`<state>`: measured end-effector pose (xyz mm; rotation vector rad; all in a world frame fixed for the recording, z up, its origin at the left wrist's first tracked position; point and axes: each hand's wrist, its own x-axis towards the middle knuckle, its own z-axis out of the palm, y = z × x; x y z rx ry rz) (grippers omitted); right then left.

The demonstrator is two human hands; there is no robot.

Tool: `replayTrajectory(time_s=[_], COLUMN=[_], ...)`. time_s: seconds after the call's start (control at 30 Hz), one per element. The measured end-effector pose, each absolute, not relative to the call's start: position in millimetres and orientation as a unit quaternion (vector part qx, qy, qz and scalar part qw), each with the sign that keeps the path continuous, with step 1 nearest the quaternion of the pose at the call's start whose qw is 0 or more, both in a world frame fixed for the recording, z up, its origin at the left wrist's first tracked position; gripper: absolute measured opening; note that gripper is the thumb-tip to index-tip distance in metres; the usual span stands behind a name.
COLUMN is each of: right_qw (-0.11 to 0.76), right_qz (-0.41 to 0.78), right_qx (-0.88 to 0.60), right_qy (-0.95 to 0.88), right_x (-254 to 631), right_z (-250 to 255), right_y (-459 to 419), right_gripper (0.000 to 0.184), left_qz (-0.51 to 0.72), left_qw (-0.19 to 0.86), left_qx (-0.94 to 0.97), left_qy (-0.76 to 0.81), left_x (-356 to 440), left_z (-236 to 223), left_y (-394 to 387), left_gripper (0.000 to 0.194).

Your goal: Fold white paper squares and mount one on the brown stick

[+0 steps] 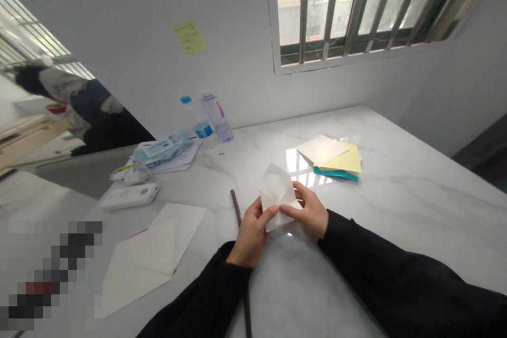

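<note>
Between my two hands, a little above the marble-look table (380,222), is a small piece of folded white paper (275,182). Its upper part opens out, and creases meet near my thumbs. My left hand (252,232) grips its lower left side, thumb on top. From the right, my right hand (309,210) pinches it, with the thumb close to the left one and fingers behind the paper. A dark, thin stick (236,206) runs under my left forearm.
Coloured paper sheets (336,156) lie at the back right. White folded sheets (144,253) rest on the left, near a white device (130,196) and a blue packet (162,150). Two plastic bottles (217,116) stand by the wall. A mirror-like panel (119,121) reflects a person.
</note>
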<state>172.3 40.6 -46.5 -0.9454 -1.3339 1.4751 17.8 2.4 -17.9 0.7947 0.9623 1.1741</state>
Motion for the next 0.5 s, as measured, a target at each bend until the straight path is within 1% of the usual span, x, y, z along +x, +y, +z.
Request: replayTrajectory(time_s=[0.17,0.4,0.5], right_qw=[0.455,0.453,0.439], right_qz=[0.593,0.584,0.614], right_qx=[-0.382,-0.371,-0.337], right_qy=[-0.543,-0.562,-0.562], right_x=[174.3,173.6,176.0], right_z=[-45.6,-46.0,-43.3], right_y=[42.0,42.4,44.7], right_gripper=[0.052,0.052,0.050], left_qz=[0.504,0.508,0.500], left_qw=[0.637,0.563,0.565], left_qx=[0.394,0.436,0.431], left_qy=[0.430,0.485,0.495], left_x=[13.3,13.1,13.0], left_z=[-19.6,-21.3,-23.1], left_y=[3.8,4.6,5.1], left_gripper=[0.051,0.045,0.046])
